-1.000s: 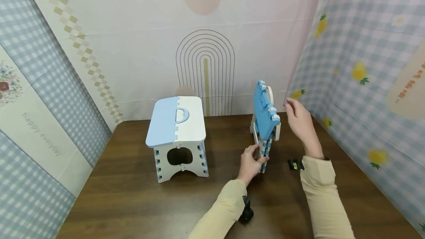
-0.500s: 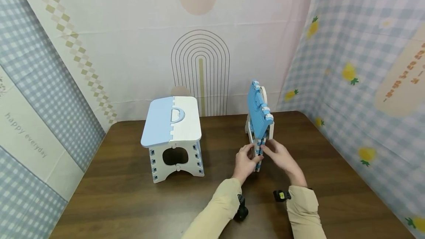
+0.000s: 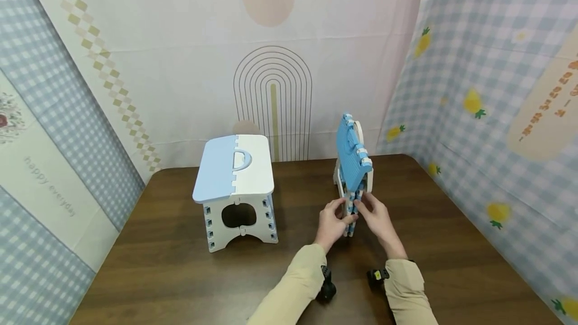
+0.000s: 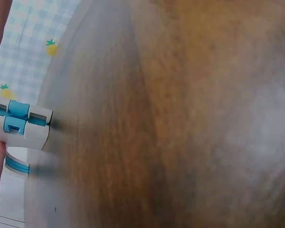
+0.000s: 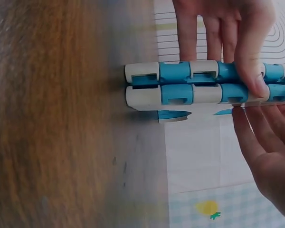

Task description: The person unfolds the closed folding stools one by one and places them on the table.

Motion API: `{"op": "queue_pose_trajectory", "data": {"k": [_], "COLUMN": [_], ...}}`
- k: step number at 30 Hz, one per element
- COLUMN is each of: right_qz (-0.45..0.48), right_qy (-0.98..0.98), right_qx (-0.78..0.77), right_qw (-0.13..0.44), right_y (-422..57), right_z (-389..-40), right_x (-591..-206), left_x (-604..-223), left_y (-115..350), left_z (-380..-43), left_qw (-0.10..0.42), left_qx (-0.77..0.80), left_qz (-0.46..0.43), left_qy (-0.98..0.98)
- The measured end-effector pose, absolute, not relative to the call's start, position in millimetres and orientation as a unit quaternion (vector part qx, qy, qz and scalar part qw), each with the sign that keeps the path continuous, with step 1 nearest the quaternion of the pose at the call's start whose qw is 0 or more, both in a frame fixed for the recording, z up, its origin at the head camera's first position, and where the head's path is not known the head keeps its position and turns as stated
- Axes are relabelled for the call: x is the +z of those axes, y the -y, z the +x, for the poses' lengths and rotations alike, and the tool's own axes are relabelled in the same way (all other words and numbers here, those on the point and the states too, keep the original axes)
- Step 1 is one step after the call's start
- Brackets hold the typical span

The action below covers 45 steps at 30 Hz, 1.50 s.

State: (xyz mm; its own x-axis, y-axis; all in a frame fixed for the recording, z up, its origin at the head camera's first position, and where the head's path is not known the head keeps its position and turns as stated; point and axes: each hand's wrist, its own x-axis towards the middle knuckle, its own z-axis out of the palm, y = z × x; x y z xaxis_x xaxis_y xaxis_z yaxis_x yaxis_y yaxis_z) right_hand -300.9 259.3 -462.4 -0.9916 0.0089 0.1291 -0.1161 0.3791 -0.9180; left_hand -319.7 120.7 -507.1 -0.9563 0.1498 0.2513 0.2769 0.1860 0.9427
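Observation:
A blue and white folding stool [image 3: 352, 157] stands partly folded on the right of the table, its blue seat halves angled steeply. My left hand [image 3: 331, 222] grips its folded leg panels from the left, the thumb across the hinged edges. From the right, my right hand [image 3: 377, 219] holds the same legs, fingers along the outer panel. In the right wrist view, two rows of blue and white hinge knuckles [image 5: 175, 95] lie side by side with a narrow gap. The left wrist view catches only the lower leg ends [image 4: 26, 121] and a finger against them.
A second folding stool [image 3: 253, 164], light blue and white, stands unfolded on the left, its handle on top. Both are on a dark wooden table [image 3: 180, 285]. Fabric curtains [image 3: 203, 64] hang behind and at the sides. Each wrist wears a small black camera [image 3: 326, 287].
My right hand has come down from beside the seat to the folded legs and taken hold there. The left hand keeps its grip; the stool looks much the same.

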Motion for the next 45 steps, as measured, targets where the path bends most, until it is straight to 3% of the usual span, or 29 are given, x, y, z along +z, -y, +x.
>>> {"op": "queue_pose_trajectory", "data": {"k": [15,27,45], "right_qz": [0.008,0.012,0.012], "right_qy": [0.862,0.868,0.868], "right_qx": [0.501,0.489,0.486], "right_qw": [0.073,0.081,0.098], "right_y": [-274,-292,-309], "right_z": [-295,-295,-293], "right_x": [-465,-466,-465], "left_x": [-507,-506,-505], "left_y": [-112,-110,-107], "left_z": [-321,-322,-315], "left_qw": [0.024,0.04,0.106], "left_qx": [-0.626,-0.601,-0.553], "left_qz": [-0.172,-0.166,-0.156], "left_qy": [0.761,0.781,0.812]}}
